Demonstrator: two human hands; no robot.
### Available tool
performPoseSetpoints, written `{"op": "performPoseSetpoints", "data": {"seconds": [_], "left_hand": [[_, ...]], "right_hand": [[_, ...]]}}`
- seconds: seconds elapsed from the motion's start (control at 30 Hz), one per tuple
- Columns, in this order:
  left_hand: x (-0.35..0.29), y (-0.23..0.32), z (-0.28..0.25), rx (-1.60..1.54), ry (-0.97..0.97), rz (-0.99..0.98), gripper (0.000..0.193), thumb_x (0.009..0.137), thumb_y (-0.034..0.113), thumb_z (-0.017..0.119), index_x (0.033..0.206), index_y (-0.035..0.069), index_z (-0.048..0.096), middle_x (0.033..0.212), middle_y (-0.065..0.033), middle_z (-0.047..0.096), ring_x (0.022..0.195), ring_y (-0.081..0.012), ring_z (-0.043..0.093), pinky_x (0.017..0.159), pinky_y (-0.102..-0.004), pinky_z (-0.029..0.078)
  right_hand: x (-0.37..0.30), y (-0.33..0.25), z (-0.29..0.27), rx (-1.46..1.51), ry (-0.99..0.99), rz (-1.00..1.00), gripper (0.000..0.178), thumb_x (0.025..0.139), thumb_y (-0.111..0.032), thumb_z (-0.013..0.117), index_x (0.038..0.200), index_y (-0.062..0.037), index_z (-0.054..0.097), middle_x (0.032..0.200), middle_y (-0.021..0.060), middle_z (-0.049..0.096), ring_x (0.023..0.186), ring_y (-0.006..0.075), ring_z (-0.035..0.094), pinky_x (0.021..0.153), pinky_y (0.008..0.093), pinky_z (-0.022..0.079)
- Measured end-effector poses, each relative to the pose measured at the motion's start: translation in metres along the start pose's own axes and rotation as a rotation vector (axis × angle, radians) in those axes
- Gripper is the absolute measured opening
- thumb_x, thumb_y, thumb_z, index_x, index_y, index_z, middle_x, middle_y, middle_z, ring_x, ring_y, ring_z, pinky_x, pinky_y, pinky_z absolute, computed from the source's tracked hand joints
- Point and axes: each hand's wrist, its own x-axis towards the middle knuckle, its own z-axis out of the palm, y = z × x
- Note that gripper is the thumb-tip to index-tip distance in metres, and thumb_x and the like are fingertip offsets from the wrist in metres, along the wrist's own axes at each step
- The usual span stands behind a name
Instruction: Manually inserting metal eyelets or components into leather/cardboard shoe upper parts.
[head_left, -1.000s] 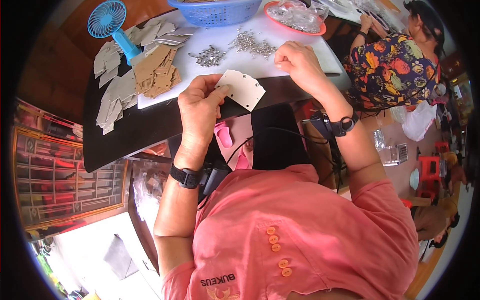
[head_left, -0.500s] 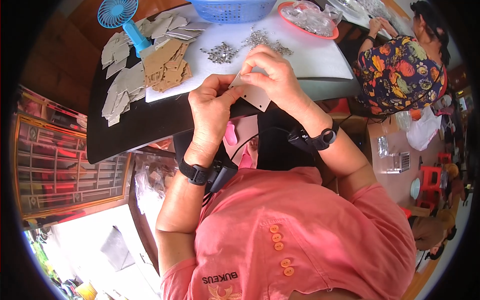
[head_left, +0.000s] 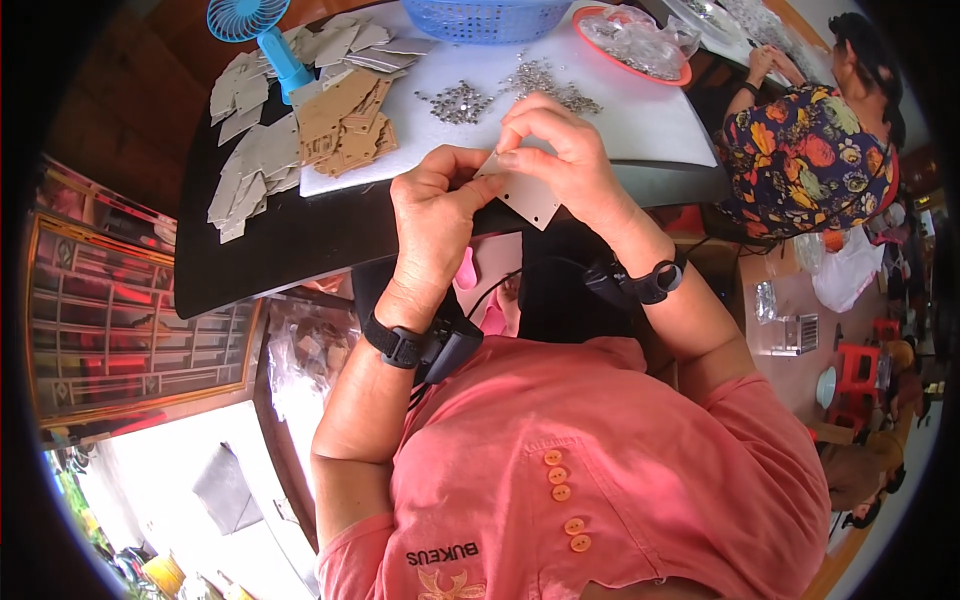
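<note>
A pale grey card [head_left: 531,203] with small dark dots or holes near its edges is held up in front of the table's near edge. My left hand [head_left: 436,208] grips its left side between thumb and bent fingers. At the card's upper corner, my right hand [head_left: 572,160] has thumb and index finger pinched together; whether a small part sits between those fingertips is hidden. Just beyond my hands lie two loose piles of small metal pieces, one a darker pile [head_left: 458,103] and the other a wider scatter [head_left: 545,82], on a white sheet [head_left: 640,135].
Stacks of grey cards [head_left: 262,165] and brown cards [head_left: 345,125] lie left on the black table [head_left: 235,280]. A blue fan [head_left: 285,65], a blue basket [head_left: 487,22] and a red tray [head_left: 640,65] holding plastic bags stand farther back. Another person [head_left: 815,150] sits at the right.
The whole view has shifted slightly, with table items appearing a little farther right. Both hands keep nearly the same grip on the card.
</note>
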Motion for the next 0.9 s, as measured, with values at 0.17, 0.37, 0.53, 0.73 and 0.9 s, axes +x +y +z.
{"op": "performPoseSetpoints", "data": {"seconds": [0.17,0.37,0.53,0.73,0.9], "left_hand": [[0.0,-0.001,0.001,-0.019,0.006,0.005,0.016,0.081,-0.001,0.073,0.096,-0.003,0.07,0.077,-0.0024,0.067,0.064,-0.0048,0.055,0.057,-0.0201,0.042],[0.0,-0.002,0.001,0.01,0.017,0.011,0.015,0.08,-0.003,0.073,0.095,-0.004,0.069,0.079,-0.0045,0.069,0.072,-0.0079,0.062,0.067,-0.0228,0.051],[-0.001,-0.001,0.001,-0.028,0.012,0.009,0.015,0.08,-0.004,0.073,0.095,-0.005,0.069,0.079,-0.0048,0.069,0.072,-0.0079,0.062,0.067,-0.023,0.051],[-0.002,0.002,0.0,-0.034,0.035,-0.009,0.014,0.079,-0.005,0.073,0.092,-0.004,0.068,0.079,-0.0051,0.069,0.072,-0.0083,0.062,0.067,-0.0232,0.051],[0.0,0.0,-0.002,-0.034,0.026,0.004,0.014,0.079,-0.004,0.075,0.091,-0.003,0.068,0.078,-0.0034,0.068,0.07,-0.0073,0.061,0.065,-0.0222,0.05]], "right_hand": [[-0.001,-0.003,-0.001,-0.056,-0.01,0.017,0.013,0.077,-0.003,0.072,0.079,-0.0015,0.059,0.081,0.0059,0.058,0.079,0.0238,0.059,0.071,0.0354,0.047],[-0.004,-0.007,0.002,-0.229,-0.01,0.054,0.014,0.079,-0.01,0.072,0.081,-0.0061,0.058,0.082,0.0036,0.057,0.078,0.0234,0.058,0.076,0.036,0.043],[-0.007,-0.01,0.003,-0.247,0.002,0.086,0.014,0.081,-0.014,0.071,0.082,-0.0079,0.058,0.082,0.0026,0.057,0.078,0.0229,0.058,0.078,0.0366,0.041],[-0.007,-0.013,0.006,-0.259,0.003,0.119,0.015,0.082,-0.013,0.071,0.084,-0.0069,0.057,0.083,0.0037,0.057,0.08,0.0232,0.058,0.077,0.0364,0.042],[-0.005,-0.015,0.006,-0.098,-0.013,0.209,0.016,0.084,-0.009,0.07,0.086,-0.0023,0.056,0.084,0.0069,0.057,0.082,0.0227,0.059,0.074,0.0347,0.045]]}}
